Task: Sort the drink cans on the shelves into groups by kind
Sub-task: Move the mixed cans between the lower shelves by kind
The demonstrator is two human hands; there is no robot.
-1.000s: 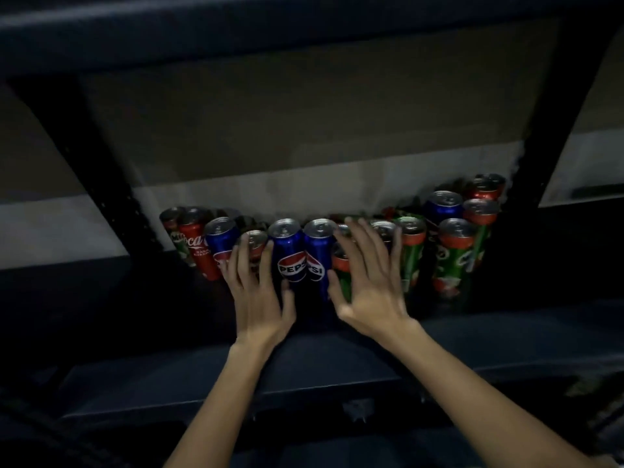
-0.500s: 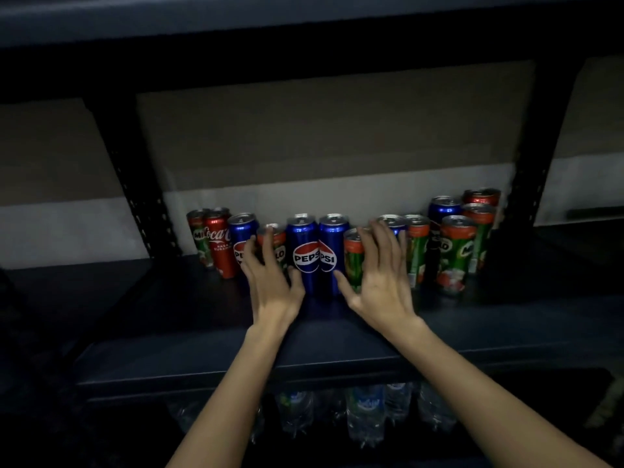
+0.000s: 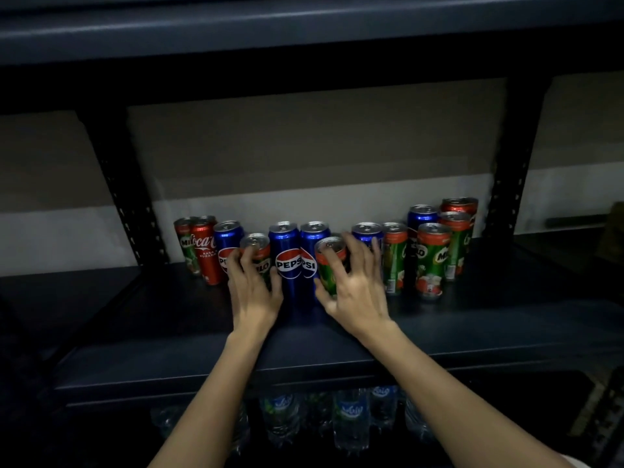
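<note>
Green Milo cans are what both hands have got hold of, right in the middle of the frame. The left hand (image 3: 251,292) has fingers and thumb wrapped round a short Milo can (image 3: 258,253), and the right hand (image 3: 354,292) is curled round another Milo can (image 3: 329,261) the same way. Both cans are upright, though whether they're lifted off the shelf (image 3: 472,325) or sitting on it is hard to call in this dim light. Between the two hands stand two blue Pepsi cans (image 3: 287,258), touching each other. Left of the left hand there's another Pepsi can (image 3: 227,243), a red Coca-Cola can (image 3: 206,251) and a Milo at the far end. Right of centre, more Milo cans (image 3: 430,261) bunch up with a couple of blue ones and a red-topped can at the back. Lower centre, under the shelf, sit some water bottles (image 3: 349,417).
</note>
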